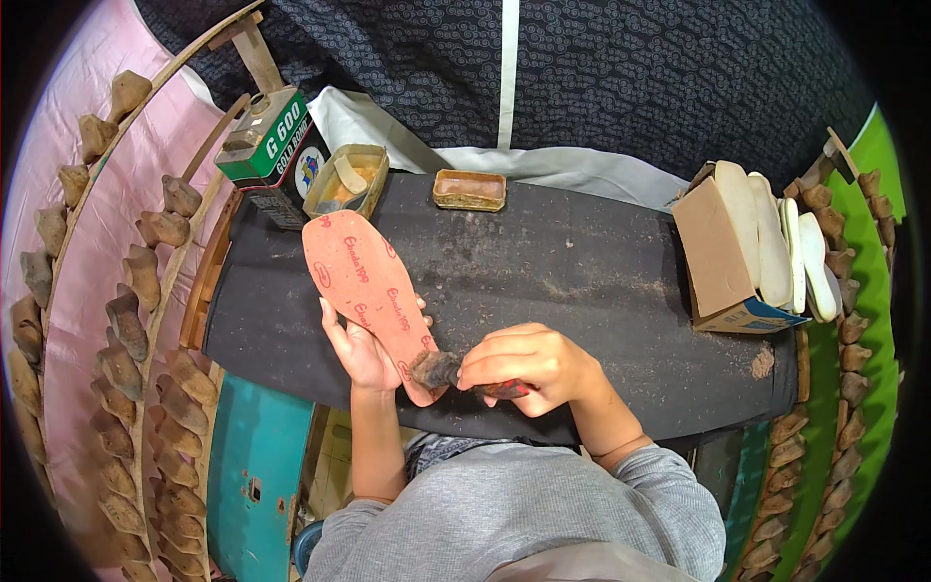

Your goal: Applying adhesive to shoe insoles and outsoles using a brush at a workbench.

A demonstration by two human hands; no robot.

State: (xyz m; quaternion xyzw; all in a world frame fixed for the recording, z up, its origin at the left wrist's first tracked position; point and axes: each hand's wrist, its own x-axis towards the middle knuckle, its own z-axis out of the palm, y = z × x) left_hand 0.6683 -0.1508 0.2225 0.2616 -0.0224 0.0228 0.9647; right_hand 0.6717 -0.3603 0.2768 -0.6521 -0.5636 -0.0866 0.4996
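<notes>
A pinkish-orange insole board (364,276) with red print is held up over the dark table, its wide end pointing away to the left. My left hand (361,344) grips it from below, thumb at the left edge and fingertips showing past the right edge. In my right hand (529,367) is a brush (438,371) with a dark, crusted head and a red-marked handle, fingers wrapped round it. The brush head touches the narrow near end of the insole board.
The black-covered table (553,262) is strewn with crumbs. At its back stand a green-and-black metal can (267,155), an open tub (344,184) and a small shallow tray (469,190). A cardboard box (718,242) of pale soles is at right. Wooden shoe lasts (124,320) line racks on both sides.
</notes>
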